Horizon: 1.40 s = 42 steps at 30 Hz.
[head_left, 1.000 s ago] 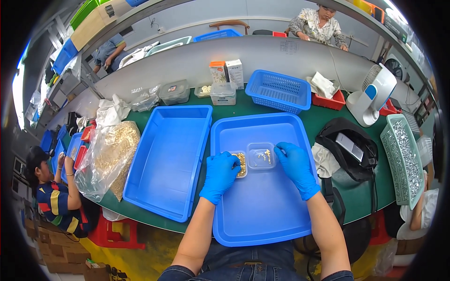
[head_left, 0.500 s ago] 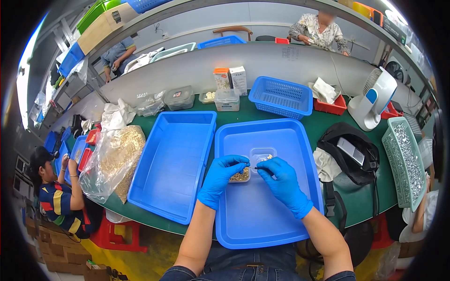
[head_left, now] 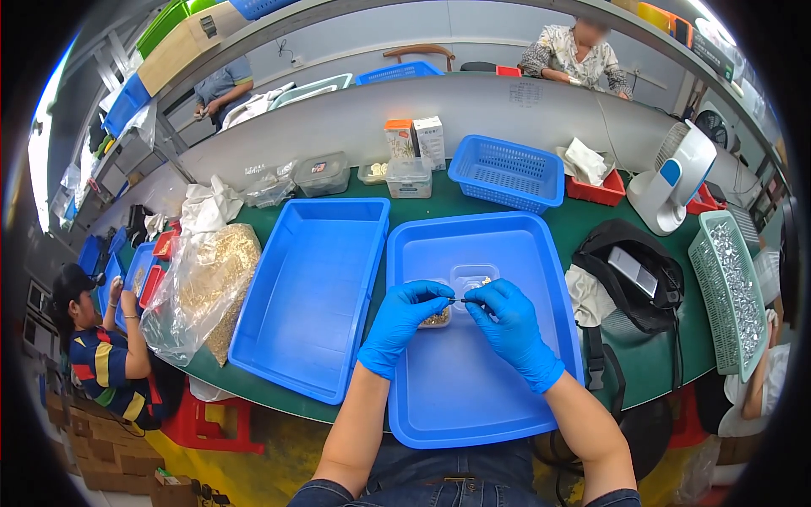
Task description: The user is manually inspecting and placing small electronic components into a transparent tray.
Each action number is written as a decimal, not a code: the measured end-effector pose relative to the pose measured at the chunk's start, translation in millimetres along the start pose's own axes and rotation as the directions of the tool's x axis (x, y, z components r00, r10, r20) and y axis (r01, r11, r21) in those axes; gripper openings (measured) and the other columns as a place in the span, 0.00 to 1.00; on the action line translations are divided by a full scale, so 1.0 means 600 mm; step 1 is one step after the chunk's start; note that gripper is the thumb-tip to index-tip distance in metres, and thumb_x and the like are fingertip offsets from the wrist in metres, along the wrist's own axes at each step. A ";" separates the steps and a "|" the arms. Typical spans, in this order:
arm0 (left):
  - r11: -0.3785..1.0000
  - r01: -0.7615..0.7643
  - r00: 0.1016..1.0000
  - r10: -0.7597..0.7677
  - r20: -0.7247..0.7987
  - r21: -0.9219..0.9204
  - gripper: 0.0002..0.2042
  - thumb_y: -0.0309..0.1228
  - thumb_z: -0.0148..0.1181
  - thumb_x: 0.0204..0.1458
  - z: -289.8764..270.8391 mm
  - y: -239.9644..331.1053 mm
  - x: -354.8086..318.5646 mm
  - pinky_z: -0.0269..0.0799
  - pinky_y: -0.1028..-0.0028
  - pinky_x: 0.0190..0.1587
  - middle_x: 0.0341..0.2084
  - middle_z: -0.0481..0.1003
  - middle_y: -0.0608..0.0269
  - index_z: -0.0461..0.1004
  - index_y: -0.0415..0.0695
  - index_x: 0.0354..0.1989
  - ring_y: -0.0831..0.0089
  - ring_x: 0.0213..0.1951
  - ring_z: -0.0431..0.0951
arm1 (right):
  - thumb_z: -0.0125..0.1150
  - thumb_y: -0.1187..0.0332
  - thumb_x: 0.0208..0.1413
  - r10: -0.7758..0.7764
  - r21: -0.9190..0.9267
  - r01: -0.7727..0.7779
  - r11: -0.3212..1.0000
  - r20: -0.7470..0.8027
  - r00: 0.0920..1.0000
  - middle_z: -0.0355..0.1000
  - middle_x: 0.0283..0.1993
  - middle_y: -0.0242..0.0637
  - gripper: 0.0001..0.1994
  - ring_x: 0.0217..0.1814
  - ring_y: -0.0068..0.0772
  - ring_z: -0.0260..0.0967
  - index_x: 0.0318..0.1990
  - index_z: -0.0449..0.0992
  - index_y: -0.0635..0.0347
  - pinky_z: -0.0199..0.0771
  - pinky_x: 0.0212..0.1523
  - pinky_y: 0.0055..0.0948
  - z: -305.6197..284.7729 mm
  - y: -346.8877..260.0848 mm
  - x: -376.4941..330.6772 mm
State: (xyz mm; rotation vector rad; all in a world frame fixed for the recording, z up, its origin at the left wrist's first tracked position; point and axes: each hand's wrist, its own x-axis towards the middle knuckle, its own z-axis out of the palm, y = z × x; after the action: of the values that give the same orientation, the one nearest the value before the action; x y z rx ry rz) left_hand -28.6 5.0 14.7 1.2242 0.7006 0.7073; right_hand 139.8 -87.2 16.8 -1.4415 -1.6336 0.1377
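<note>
- Over the tray (head_left: 507, 406), my left hand (head_left: 404, 325) is gripping a small dish (head_left: 437, 317), steadying it.
- My right hand (head_left: 511, 325) is pinching a thin tool (head_left: 462, 300) toward the dish.

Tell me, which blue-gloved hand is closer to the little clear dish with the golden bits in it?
Left. The left hand rests right against the small clear dish of golden bits, partly covering it. The right hand is a little farther to the dish's right, beside the other small clear dish.

Near half of right blue tray (head_left: 473, 406) is left bare; far half is blocked by two small clear containers (head_left: 460, 291), left side by second blue tray (head_left: 308, 296).
</note>
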 end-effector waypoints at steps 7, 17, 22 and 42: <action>0.998 -0.044 0.999 0.043 -0.019 -0.043 0.11 0.20 0.60 0.48 0.012 0.002 -0.004 0.72 0.79 0.44 0.34 0.77 0.60 0.76 0.37 0.42 0.76 0.38 0.76 | 0.63 0.72 0.46 -0.091 -0.099 0.087 0.991 -0.040 0.995 0.69 0.33 0.34 0.07 0.35 0.38 0.69 0.35 0.76 0.55 0.72 0.33 0.32 -0.001 -0.001 0.003; 0.988 -0.078 0.997 0.080 -0.008 0.132 0.13 0.21 0.60 0.48 0.017 0.007 -0.008 0.71 0.77 0.46 0.35 0.77 0.61 0.75 0.38 0.44 0.75 0.39 0.76 | 0.64 0.71 0.46 -0.106 -0.128 0.099 0.987 -0.043 0.993 0.69 0.33 0.32 0.06 0.36 0.37 0.68 0.34 0.76 0.54 0.72 0.33 0.32 -0.004 0.004 0.004; 0.965 -0.129 0.987 0.148 -0.064 0.229 0.13 0.22 0.60 0.49 0.021 0.000 -0.006 0.71 0.76 0.46 0.35 0.77 0.61 0.75 0.37 0.44 0.75 0.40 0.76 | 0.63 0.69 0.48 -0.111 -0.146 0.102 0.984 -0.053 0.992 0.69 0.33 0.33 0.05 0.35 0.36 0.69 0.34 0.76 0.54 0.72 0.32 0.32 -0.003 0.002 0.004; 0.984 -0.113 0.993 0.108 0.044 0.137 0.19 0.21 0.58 0.49 0.026 0.011 -0.012 0.68 0.74 0.52 0.42 0.75 0.58 0.70 0.40 0.52 0.72 0.46 0.74 | 0.58 0.70 0.55 -0.049 -0.079 0.056 0.995 0.095 0.994 0.73 0.34 0.42 0.07 0.33 0.41 0.74 0.39 0.74 0.60 0.73 0.33 0.33 -0.005 0.010 -0.003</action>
State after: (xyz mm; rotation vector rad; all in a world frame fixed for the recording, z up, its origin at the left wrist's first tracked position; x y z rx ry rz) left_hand -21.5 -8.6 25.0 1.4100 0.6645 0.7353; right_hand 145.8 -88.4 13.7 -1.4709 -1.7694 0.1111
